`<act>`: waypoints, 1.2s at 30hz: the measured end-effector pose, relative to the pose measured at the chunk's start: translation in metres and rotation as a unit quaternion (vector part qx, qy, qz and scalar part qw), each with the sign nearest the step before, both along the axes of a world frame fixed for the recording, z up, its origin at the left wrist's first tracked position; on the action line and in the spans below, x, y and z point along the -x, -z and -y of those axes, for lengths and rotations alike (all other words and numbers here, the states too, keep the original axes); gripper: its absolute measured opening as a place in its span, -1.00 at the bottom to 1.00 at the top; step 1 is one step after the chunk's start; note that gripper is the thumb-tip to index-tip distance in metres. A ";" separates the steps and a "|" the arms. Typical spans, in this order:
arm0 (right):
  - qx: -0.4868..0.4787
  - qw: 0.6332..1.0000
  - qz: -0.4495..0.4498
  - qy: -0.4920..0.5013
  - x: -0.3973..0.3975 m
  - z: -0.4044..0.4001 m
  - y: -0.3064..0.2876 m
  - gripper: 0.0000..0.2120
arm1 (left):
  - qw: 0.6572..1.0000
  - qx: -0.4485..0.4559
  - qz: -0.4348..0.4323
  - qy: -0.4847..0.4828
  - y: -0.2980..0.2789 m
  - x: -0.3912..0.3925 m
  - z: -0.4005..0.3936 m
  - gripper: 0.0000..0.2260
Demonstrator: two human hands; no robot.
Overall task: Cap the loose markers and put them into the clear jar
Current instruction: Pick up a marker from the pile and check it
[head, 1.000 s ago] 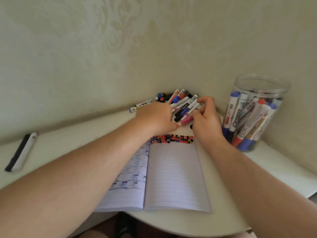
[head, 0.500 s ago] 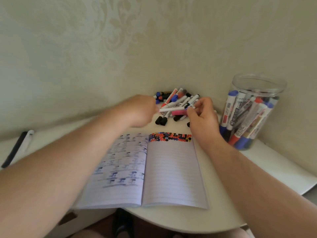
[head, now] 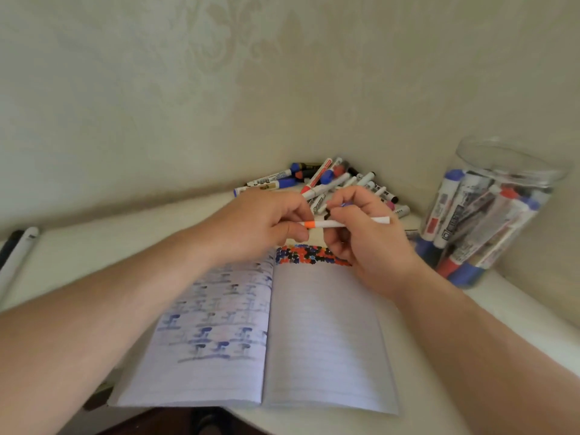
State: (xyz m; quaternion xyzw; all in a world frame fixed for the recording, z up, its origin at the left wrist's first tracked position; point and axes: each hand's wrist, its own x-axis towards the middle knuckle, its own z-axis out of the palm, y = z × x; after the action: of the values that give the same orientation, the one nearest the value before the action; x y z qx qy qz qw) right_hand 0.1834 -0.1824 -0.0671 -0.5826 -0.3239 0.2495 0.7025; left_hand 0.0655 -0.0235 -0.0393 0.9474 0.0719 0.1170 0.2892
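A slim white marker [head: 345, 223] with an orange band at its left end is held level above the top edge of an open notebook [head: 314, 334], near the middle of the view. Its right half is gripped by the right hand [head: 361, 233], whose fingers are curled round the barrel, with the white tail sticking out toward 3 o'clock. The orange end is pinched by the left hand [head: 266, 224] between thumb and bent fingers; whether a cap is hidden in that hand cannot be told. Something small and blue is glimpsed between the right hand's fingers, too hidden to be named.

At 12 o'clock from the hands, a heap of loose markers [head: 326, 183] is spread on the counter [head: 94, 246] against the wall, with blue, red and black caps mixed. At 3 o'clock, well apart from the hands, the clear jar [head: 514, 164] is stood upright, with several capped markers leaning inside it. The top of the notebook's right page is covered by a strip of red, blue and black dots. At 9 o'clock, at the counter's far left edge, a black-and-white object [head: 15, 255] is laid.
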 end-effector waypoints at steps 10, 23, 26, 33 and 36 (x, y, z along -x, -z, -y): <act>-0.037 0.999 -0.011 0.016 -0.019 0.015 -0.009 -0.61 | 0.992 0.117 -0.016 0.049 0.022 -0.004 -0.047 -0.83; 0.145 0.986 0.082 0.004 -0.006 0.011 0.002 -0.61 | 0.994 -0.031 -0.093 0.053 0.025 0.006 -0.030 -0.64; 0.196 0.975 0.107 0.015 -0.003 0.010 0.000 -0.64 | 0.993 -0.034 -0.103 0.042 0.030 0.004 -0.030 -0.66; 0.277 0.946 0.158 0.061 0.005 0.007 -0.003 -0.76 | 0.993 -0.021 -0.114 0.036 0.030 0.002 -0.029 -0.67; 0.283 0.943 0.158 0.079 0.006 0.006 -0.002 -0.75 | 0.992 -0.011 -0.117 0.040 0.030 0.002 -0.029 -0.68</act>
State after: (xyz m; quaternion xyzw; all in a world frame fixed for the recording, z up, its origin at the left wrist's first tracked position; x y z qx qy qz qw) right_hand 0.1775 -0.1886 -0.0655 -0.8131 -0.2997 0.1791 0.4658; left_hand 0.0634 0.0058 -0.0688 0.9599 0.0663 -0.0051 0.2724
